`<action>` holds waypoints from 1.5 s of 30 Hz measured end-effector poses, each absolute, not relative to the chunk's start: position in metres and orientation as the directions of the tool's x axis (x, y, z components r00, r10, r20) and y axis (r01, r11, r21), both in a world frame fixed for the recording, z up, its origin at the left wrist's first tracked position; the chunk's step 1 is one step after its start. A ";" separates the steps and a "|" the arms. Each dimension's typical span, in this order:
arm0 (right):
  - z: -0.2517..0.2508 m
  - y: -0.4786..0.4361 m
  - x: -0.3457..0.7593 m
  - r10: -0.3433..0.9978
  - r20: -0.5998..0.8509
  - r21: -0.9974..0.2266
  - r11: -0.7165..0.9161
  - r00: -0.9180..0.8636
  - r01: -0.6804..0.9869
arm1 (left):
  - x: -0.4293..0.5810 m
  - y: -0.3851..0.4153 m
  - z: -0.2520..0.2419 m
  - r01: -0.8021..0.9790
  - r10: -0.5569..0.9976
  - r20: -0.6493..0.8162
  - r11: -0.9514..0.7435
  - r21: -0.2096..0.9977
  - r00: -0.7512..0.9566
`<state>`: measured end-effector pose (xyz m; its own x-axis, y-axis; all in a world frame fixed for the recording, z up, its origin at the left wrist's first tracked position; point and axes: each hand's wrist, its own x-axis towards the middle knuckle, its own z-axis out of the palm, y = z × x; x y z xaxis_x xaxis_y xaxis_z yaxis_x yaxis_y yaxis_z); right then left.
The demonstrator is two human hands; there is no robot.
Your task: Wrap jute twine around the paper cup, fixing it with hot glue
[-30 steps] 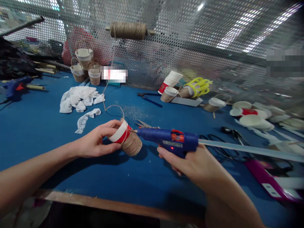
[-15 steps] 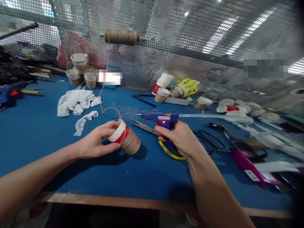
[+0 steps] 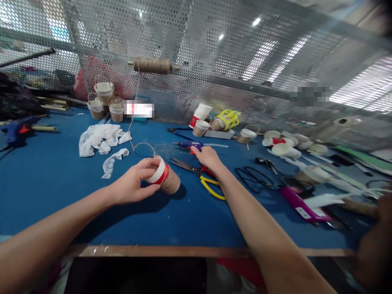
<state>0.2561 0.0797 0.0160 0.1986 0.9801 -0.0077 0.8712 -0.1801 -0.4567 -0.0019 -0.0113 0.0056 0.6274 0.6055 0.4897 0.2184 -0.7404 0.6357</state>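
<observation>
A paper cup (image 3: 171, 181), its lower part wound with brown twine and its rim white and red, lies tilted in my left hand (image 3: 133, 183), fingers inside the rim and thumb below. Twine runs from the cup to a spool (image 3: 152, 65) at the mesh. Beyond the scissors, my right hand (image 3: 208, 158) is at a blue glue gun (image 3: 186, 144) with its nozzle pointing left; my fingers are closed around its handle. Scissors (image 3: 186, 165) with yellow and red handles lie spread on the blue table (image 3: 147, 224), partly under my right wrist.
White lace (image 3: 99, 139) lies at left, with twine-covered cups (image 3: 104, 93) behind it. Another glue gun (image 3: 18, 130) rests far left. More cups (image 3: 283, 147), black cable (image 3: 252, 179) and a purple tool (image 3: 301, 206) are at right. Part of a person shows at the right edge.
My right hand and the glue gun have moved away from me, to a spot behind the scissors. My left hand still holds the cup. The view has shifted.
</observation>
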 end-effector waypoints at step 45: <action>0.031 -0.011 0.196 0.975 0.223 -0.974 0.223 -0.008 0.043 | 0.000 -0.025 0.019 0.021 0.664 0.275 -0.400 0.916 0.695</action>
<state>0.1957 -0.0111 0.0315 -0.0084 0.9747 0.2233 0.0431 0.2234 -0.9738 0.0003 -0.0252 0.0191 0.6952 0.6643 0.2745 0.0208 -0.4004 0.9161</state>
